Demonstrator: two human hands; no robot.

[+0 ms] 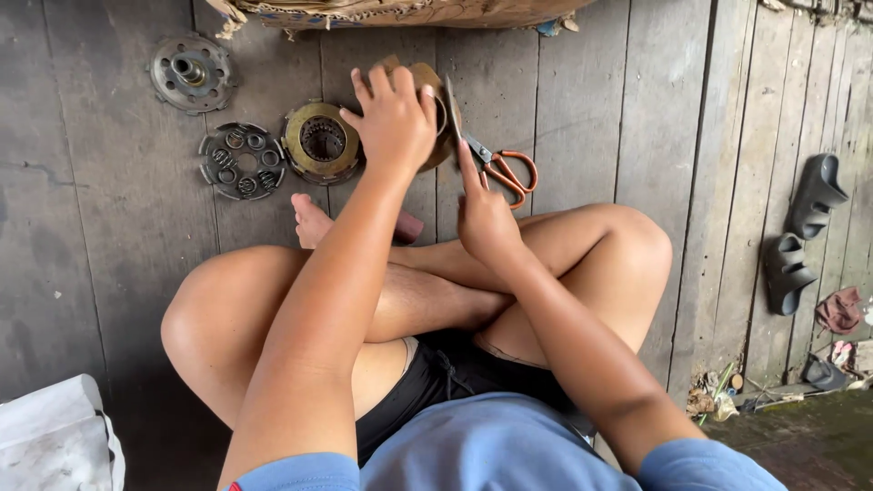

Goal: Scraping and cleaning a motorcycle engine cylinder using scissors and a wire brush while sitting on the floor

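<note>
I sit cross-legged on a grey plank floor (109,236). My left hand (393,118) grips a brown, ring-shaped disc (429,77) from above, holding it upright over the floor. My right hand (482,214) holds a thin flat blade (452,105) against the disc's right edge. Orange-handled scissors (505,171) lie on the floor just right of my right hand. Left of the disc sit a brass-coloured round hub (320,141), a dark plate with small springs (242,161) and a grey toothed metal disc (192,73).
A torn cardboard edge (400,11) lies along the top. A pair of dark rubber sandals (800,232) rests at the right, with rags and debris (841,314) below them. A white plastic bag (55,441) sits at the lower left.
</note>
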